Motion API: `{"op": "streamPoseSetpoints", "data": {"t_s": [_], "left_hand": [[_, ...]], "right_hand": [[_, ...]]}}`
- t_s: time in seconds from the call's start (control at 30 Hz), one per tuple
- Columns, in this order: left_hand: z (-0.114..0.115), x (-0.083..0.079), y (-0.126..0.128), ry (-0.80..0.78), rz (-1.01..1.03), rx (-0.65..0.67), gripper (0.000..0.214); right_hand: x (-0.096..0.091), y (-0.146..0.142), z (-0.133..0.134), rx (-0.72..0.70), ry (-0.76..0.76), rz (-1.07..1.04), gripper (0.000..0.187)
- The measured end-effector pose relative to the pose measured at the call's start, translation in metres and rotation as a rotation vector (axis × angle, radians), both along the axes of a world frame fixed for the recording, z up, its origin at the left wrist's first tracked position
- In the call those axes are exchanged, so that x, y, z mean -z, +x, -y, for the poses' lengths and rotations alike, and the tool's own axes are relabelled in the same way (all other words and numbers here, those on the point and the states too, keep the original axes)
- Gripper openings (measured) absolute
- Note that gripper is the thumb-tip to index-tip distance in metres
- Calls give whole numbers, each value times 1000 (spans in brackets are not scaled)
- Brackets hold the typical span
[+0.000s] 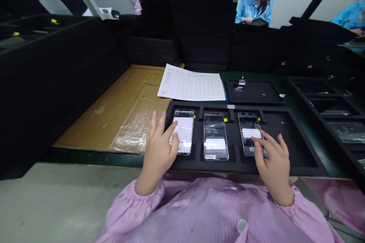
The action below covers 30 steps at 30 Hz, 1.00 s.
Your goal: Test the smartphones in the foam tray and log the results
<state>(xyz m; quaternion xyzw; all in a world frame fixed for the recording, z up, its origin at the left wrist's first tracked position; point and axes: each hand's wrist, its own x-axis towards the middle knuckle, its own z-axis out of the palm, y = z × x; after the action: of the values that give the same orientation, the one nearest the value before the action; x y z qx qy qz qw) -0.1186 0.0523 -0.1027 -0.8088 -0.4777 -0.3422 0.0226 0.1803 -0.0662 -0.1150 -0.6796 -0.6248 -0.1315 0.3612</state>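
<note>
Three smartphones lie side by side in a black foam tray (pixel 288 136) in front of me, all with lit screens. My left hand (pixel 159 148) rests at the tray's left edge, fingers spread, its thumb on the screen of the left phone (pixel 184 127). My right hand (pixel 272 161) lies flat over the lower part of the right phone (pixel 248 129), the index finger touching the screen. The middle phone (pixel 215 134) is untouched and shows a white pop-up. Neither hand grips anything. Pink sleeves cover both my wrists.
A printed sheet (pixel 192 83) lies behind the tray. A smaller black tray (pixel 259 93) with a metal piece sits at the back right. More black trays with phones (pixel 336 117) run along the right. Flattened cardboard (pixel 119 110) covers the left. Other people sit beyond the black partitions.
</note>
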Motion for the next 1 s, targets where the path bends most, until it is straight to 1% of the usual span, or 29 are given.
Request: {"op": "streamPoseSetpoints", "data": {"t_s": [0.1, 0.2, 0.27, 0.3, 0.37, 0.43, 0.47, 0.53, 0.6, 0.67, 0.77, 0.83, 0.9, 1.0], "left_hand": [[-1, 0, -1, -3, 8, -8, 36], [-1, -1, -3, -9, 15, -10, 36], [1, -4, -2, -2, 12, 20, 36], [4, -6, 1, 4, -4, 67, 36], [11, -11, 8, -1, -75, 235, 37], [19, -16, 20, -54, -164, 424, 39], [22, -18, 26, -94, -200, 491, 39], [27, -21, 35, -159, -237, 551, 37], [29, -22, 37, -156, -214, 548, 35], [30, -22, 32, -76, -114, 516, 37], [32, -21, 12, 75, 97, 397, 39], [37, -19, -2, 124, 165, 309, 36], [42, -15, -12, 146, 151, 291, 32], [49, -10, -16, 117, 22, 341, 33]], "right_hand": [[1, -1, 0, -4, -14, 41, 21], [-1, 0, 0, 5, -14, -5, 22], [-2, 1, -1, -10, -28, -38, 23], [-3, 1, -1, -26, -41, -47, 24], [-4, 2, -1, -66, -68, -58, 25], [-4, 3, -1, -84, -82, -74, 27], [-4, 3, -1, -84, -85, -85, 28], [-4, 3, -1, -76, -86, -108, 30], [-4, 3, 0, -63, -79, -129, 31], [-4, 5, 1, -45, -71, -152, 32], [-3, 8, 4, -26, -75, -185, 36], [-2, 9, 7, -10, -88, -206, 40], [-2, 9, 8, 17, -103, -228, 43], [-2, 8, 8, 46, -121, -246, 47]]}}
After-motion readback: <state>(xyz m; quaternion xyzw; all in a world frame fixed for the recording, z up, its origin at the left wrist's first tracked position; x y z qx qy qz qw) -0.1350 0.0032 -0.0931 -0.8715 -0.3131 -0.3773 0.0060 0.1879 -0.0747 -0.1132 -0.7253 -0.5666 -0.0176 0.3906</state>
